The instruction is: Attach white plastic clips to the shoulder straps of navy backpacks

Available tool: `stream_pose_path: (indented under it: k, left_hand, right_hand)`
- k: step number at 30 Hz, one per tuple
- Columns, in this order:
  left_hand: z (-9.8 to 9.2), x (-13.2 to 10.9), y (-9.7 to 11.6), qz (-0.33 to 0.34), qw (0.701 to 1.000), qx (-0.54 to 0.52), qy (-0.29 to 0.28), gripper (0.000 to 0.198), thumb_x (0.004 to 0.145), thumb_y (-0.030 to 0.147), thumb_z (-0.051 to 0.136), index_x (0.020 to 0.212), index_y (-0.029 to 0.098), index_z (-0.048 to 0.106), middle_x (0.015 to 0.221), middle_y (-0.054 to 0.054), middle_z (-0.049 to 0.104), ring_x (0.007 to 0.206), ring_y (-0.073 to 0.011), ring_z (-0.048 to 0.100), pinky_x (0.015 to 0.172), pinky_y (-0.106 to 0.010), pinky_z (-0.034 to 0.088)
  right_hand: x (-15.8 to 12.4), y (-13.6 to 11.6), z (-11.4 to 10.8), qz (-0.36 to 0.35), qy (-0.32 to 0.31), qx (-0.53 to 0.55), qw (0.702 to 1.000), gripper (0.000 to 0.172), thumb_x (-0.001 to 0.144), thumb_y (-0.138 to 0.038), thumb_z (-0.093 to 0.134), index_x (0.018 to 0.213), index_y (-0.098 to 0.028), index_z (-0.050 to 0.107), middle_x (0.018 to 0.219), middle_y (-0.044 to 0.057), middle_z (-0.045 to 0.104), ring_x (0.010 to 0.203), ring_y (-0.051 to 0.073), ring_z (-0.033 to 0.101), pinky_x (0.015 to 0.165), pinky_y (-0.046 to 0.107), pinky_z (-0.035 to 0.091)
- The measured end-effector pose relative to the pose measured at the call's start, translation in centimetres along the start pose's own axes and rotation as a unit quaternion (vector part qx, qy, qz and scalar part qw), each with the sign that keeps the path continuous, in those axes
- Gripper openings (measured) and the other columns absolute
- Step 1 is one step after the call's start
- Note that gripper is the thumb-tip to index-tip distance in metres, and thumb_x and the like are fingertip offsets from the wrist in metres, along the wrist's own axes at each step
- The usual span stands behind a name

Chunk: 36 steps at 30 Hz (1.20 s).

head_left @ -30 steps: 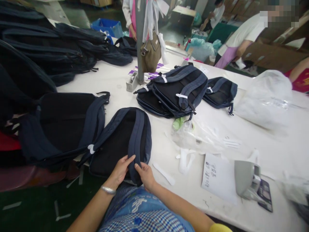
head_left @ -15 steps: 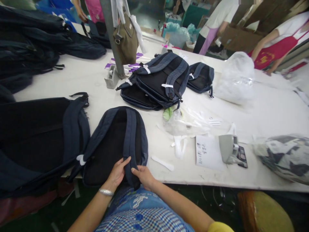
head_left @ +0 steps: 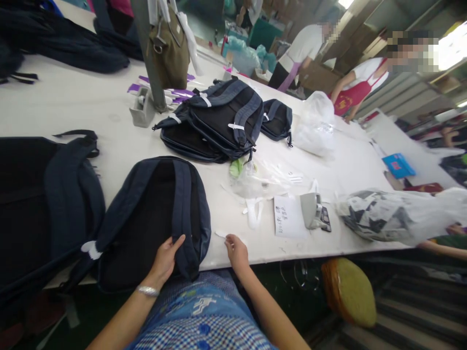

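A dark navy backpack (head_left: pixel 146 218) lies on the white table in front of me with its black back panel and shoulder straps facing up. My left hand (head_left: pixel 165 260) is closed on the lower part of its right-hand shoulder strap (head_left: pixel 182 204), the thumb over the strap and the other fingers partly hidden. To the right of the backpack, my right hand (head_left: pixel 236 250) pinches a thin white strip (head_left: pixel 220 234) at the tabletop. Around the other strap a white strip (head_left: pixel 92 250) is wrapped.
A second backpack (head_left: pixel 25 194) lies at the left. Stacked backpacks (head_left: pixel 222 119) sit further back, near a metal post (head_left: pixel 148 58) with a hanging brown bag (head_left: pixel 170 48). At right are a handwritten sheet (head_left: pixel 288 218), a grey dispenser (head_left: pixel 310 210) and a plastic-wrapped bundle (head_left: pixel 379 216). Co-workers stand behind.
My right hand has left the shoulder strap and moved right to the loose white strip, now between its fingers. The left hand stays on the strap. My view has turned to the right.
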State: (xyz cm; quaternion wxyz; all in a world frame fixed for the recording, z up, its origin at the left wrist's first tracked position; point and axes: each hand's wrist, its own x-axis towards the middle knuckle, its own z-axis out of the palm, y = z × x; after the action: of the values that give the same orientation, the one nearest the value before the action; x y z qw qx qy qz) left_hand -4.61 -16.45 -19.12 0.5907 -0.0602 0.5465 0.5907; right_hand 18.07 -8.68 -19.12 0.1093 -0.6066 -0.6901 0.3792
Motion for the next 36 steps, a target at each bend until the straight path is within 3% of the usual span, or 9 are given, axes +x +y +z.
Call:
stream_pose_path:
  k: [4,10,17,23,28,33,36]
  left_hand:
    - [-0.2,0.3,-0.7,0.012,1.000,0.004,-0.006,0.036,0.068,0.028,0.079,0.098,0.011,0.068,0.095,-0.011,0.074,0.092,-0.0231,0.069,0.089,-0.034,0.055]
    - [-0.3,0.3,-0.6,-0.003,1.000,0.016,0.006,0.030,0.074,0.022,0.074,0.102,0.012,0.068,0.099,-0.010,0.074,0.095,-0.0218,0.069,0.091,-0.032,0.054]
    - [-0.1,0.4,-0.5,-0.039,0.998,0.034,0.039,0.025,0.079,0.015,0.067,0.104,0.015,0.067,0.101,-0.009,0.074,0.096,-0.0218,0.069,0.090,-0.033,0.055]
    - [0.9,0.0,0.2,-0.066,0.994,0.041,0.077,0.027,0.081,0.013,0.064,0.108,0.015,0.066,0.102,-0.009,0.073,0.093,-0.0214,0.069,0.089,-0.033,0.056]
    - [1.6,0.0,0.1,-0.080,0.990,0.051,0.109,0.027,0.081,0.012,0.063,0.107,0.017,0.067,0.101,-0.008,0.074,0.093,-0.0210,0.070,0.090,-0.033,0.055]
    - [2.5,-0.8,-1.2,-0.085,0.986,0.057,0.132,0.026,0.078,0.013,0.067,0.105,0.015,0.067,0.102,-0.009,0.073,0.097,-0.0221,0.068,0.094,-0.032,0.052]
    - [3.4,-1.6,-1.7,-0.095,0.985,0.045,0.139,0.025,0.078,0.013,0.066,0.103,0.014,0.068,0.101,-0.010,0.074,0.095,-0.0232,0.069,0.091,-0.032,0.055]
  right_hand:
    - [1.5,3.9,-0.6,-0.046,0.004,-0.206,0.978,0.023,0.079,-0.015,0.058,0.101,-0.020,0.061,0.101,0.009,0.062,0.097,0.025,0.055,0.084,0.034,0.045]
    - [2.4,6.0,-0.8,-0.109,-0.041,-0.230,0.966,0.013,0.085,-0.020,0.055,0.096,-0.025,0.060,0.095,0.004,0.061,0.091,0.019,0.056,0.077,0.027,0.044]
    - [6.2,7.2,-4.8,0.040,0.138,-0.130,0.981,0.020,0.084,-0.028,0.054,0.103,-0.020,0.056,0.095,0.004,0.059,0.073,0.017,0.057,0.069,0.027,0.043]
    - [12.6,8.9,-8.6,0.189,0.229,-0.028,0.955,0.026,0.079,-0.033,0.057,0.097,-0.015,0.058,0.098,0.013,0.062,0.081,0.022,0.060,0.072,0.030,0.043]
    - [14.8,10.9,-9.5,0.220,0.189,0.037,0.956,0.019,0.068,-0.032,0.066,0.079,-0.018,0.062,0.076,0.006,0.066,0.072,0.022,0.060,0.064,0.029,0.042]
    - [13.9,10.0,-10.6,0.171,0.153,0.131,0.964,0.031,0.072,-0.046,0.060,0.079,-0.016,0.063,0.081,0.007,0.069,0.077,0.020,0.062,0.066,0.026,0.045]
    - [12.5,7.5,-10.8,0.135,0.031,0.256,0.957,0.041,0.074,-0.054,0.059,0.080,-0.014,0.064,0.076,0.007,0.068,0.069,0.018,0.062,0.061,0.025,0.046]
